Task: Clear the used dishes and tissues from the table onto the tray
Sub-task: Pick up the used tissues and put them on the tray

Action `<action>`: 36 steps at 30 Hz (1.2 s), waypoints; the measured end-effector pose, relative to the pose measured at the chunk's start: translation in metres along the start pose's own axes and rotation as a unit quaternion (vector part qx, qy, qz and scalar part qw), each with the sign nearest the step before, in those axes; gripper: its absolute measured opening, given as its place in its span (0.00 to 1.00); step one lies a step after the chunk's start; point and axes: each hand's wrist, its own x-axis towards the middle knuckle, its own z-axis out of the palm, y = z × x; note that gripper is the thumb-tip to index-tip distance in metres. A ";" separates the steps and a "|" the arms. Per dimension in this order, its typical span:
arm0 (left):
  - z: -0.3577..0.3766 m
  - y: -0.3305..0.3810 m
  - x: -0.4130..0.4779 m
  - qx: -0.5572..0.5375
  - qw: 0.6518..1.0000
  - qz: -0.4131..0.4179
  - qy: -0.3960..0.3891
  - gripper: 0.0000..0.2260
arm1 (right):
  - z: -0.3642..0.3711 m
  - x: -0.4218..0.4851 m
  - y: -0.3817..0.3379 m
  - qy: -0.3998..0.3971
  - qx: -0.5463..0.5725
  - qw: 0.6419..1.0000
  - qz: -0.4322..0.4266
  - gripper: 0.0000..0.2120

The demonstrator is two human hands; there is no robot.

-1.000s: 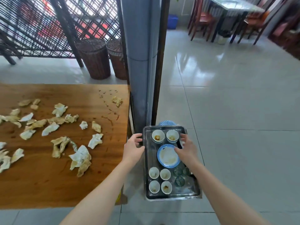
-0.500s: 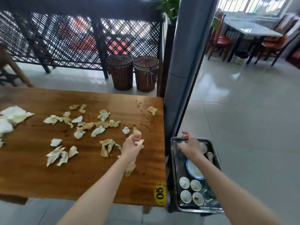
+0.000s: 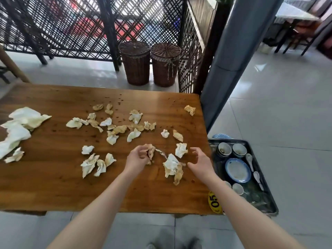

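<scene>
The left hand [image 3: 137, 157] is gripping a stained tissue [image 3: 150, 150] towards the counter's [image 3: 53, 186] right edge. The right hand [image 3: 201, 161] is hovering wide and empty beside a crumpled heap [image 3: 172, 167]. The tissues are looking light, soft and compressible, so bunching them from above should serve.

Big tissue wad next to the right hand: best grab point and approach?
I'd pinch the tissue wad at its raised white crown, from above on the right, where the open right hand hovers. Its lower brown edges lie flat on the table, offering little purchase.
</scene>
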 end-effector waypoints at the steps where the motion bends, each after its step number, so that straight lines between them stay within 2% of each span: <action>1: -0.002 -0.005 0.001 -0.003 1.000 -0.003 0.001 0.14 | 0.006 0.001 -0.001 -0.005 -0.014 1.000 -0.001 0.27; 4: -0.007 -0.020 0.003 0.001 1.000 -0.009 -0.003 0.12 | 0.026 0.005 -0.006 -0.018 -0.056 0.998 -0.028 0.27; 9: -0.013 -0.038 0.011 -0.005 1.000 -0.030 0.000 0.15 | 0.066 0.020 -0.008 -0.062 -0.160 0.981 -0.092 0.32; 14: -0.019 -0.050 0.024 -0.005 0.999 -0.041 0.004 0.16 | 0.099 0.039 0.004 -0.128 -0.243 0.961 -0.033 0.44; 17: -0.023 -0.056 0.032 -0.010 0.999 -0.048 0.015 0.16 | 0.110 0.045 0.011 -0.152 -0.262 0.953 -0.014 0.45; 20: -0.025 -0.062 0.037 -0.010 0.998 -0.052 0.020 0.16 | 0.120 0.049 0.011 -0.132 -0.229 0.964 -0.010 0.41; 26: -0.027 -0.060 0.046 -0.020 0.997 -0.065 0.025 0.16 | 0.115 0.059 -0.003 -0.100 -0.155 0.983 -0.014 0.20; 32: -0.031 -0.038 0.058 -0.033 0.997 -0.054 0.033 0.16 | 0.080 0.084 -0.027 -0.047 -0.117 0.992 -0.017 0.15; 36: -0.031 -0.022 0.070 -0.036 0.997 -0.052 0.033 0.15 | 0.053 0.108 -0.038 -0.008 -0.090 0.996 -0.022 0.18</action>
